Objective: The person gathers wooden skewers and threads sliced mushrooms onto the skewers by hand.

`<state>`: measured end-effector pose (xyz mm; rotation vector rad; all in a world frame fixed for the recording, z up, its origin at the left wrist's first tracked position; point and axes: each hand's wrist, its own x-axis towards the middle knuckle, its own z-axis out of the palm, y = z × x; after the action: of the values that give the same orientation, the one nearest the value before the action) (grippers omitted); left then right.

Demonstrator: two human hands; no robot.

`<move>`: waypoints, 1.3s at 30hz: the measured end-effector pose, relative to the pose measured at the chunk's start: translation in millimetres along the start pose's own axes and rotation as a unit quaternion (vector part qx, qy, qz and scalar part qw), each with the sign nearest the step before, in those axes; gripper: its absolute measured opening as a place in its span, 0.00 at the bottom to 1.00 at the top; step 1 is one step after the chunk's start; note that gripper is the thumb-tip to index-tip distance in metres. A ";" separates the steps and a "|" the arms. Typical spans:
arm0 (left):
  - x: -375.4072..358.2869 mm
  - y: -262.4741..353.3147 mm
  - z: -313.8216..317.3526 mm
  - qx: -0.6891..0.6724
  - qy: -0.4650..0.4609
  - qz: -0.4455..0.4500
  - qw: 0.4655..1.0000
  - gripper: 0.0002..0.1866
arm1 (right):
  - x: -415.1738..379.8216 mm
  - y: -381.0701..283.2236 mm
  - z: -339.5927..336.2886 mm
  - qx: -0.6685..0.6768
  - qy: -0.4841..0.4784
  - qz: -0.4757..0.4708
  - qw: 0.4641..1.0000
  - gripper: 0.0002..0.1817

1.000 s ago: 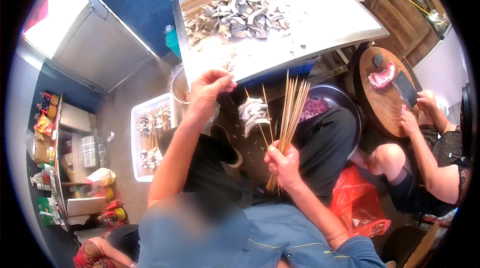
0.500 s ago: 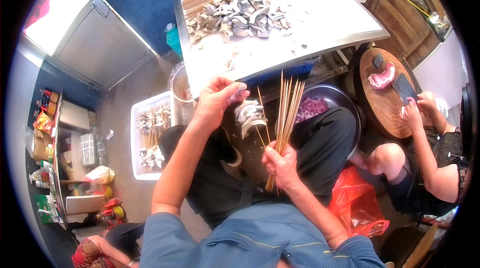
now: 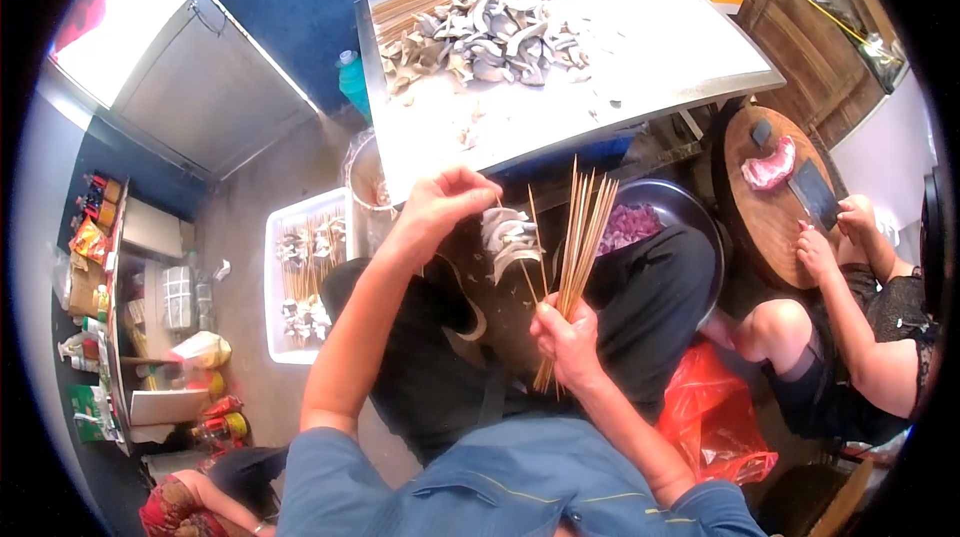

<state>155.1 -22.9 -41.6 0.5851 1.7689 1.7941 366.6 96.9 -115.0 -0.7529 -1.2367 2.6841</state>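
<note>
My right hand (image 3: 566,339) is closed around a bundle of bamboo skewers (image 3: 588,227), points upward. From the same fist one skewer leans out to the left, threaded with several grey-white oyster mushroom pieces (image 3: 511,239). At that skewer's top end, the thumb and fingertips of my left hand (image 3: 448,205) are pinched together just above the mushroom pieces. Whether a small scrap is also between those fingertips cannot be made out. Ahead on the table lies a heap of cut oyster mushrooms (image 3: 500,37).
Loose skewers (image 3: 430,12) lie behind the heap on the white table (image 3: 660,57). A white tray (image 3: 275,332) of filled skewers sits on the floor at left. Beside my right knee is a bowl (image 3: 700,222) of cut meat. Another person cuts meat on a round board (image 3: 760,227).
The mushroom piece my left hand held has joined the others on the skewer. My left fingertips are now pinched at its tip. The view has shifted slightly.
</note>
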 end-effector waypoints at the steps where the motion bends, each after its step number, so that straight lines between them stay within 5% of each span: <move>1: 7.2 3.0 -4.6 0.043 0.020 0.013 0.999 0.06 | 1.4 -0.9 -0.3 0.008 -0.007 0.002 1.000 0.05; 5: 63.3 15.7 -17.2 0.151 0.121 0.140 0.971 0.06 | 7.1 -2.8 -0.5 0.002 -0.006 -0.004 1.000 0.05; 10: 140.6 43.4 -7.9 0.345 0.195 0.277 0.875 0.11 | 6.3 -1.8 -1.6 -0.004 0.010 0.006 1.000 0.05; 14: 189.5 54.9 6.3 0.407 0.186 0.275 0.851 0.15 | 7.2 -2.3 -9.3 0.000 0.023 0.004 1.000 0.06; 17: 214.5 53.8 6.6 0.529 0.164 0.284 0.783 0.15 | 7.6 -4.7 -14.5 0.005 0.033 -0.001 0.999 0.06; 26: 193.1 56.7 -10.7 0.446 0.181 0.283 0.830 0.08 | 9.9 -3.9 -16.0 0.023 0.025 0.003 0.999 0.05; 30: 155.8 45.0 -24.5 0.297 0.138 0.257 0.909 0.08 | 6.0 -2.4 -8.3 0.024 0.012 0.006 1.000 0.05; 32: 137.6 39.4 -29.5 0.203 0.082 0.177 0.960 0.08 | 3.3 -0.6 -6.3 0.021 0.005 0.005 1.000 0.05; 39: 72.8 20.9 -15.0 0.066 0.087 0.195 0.975 0.06 | -3.0 -1.1 -1.4 0.014 -0.006 -0.007 1.000 0.06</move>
<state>88.7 13.5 -26.5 0.9055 2.0116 2.0491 369.7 97.8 -113.8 -0.7220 -1.1993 2.6926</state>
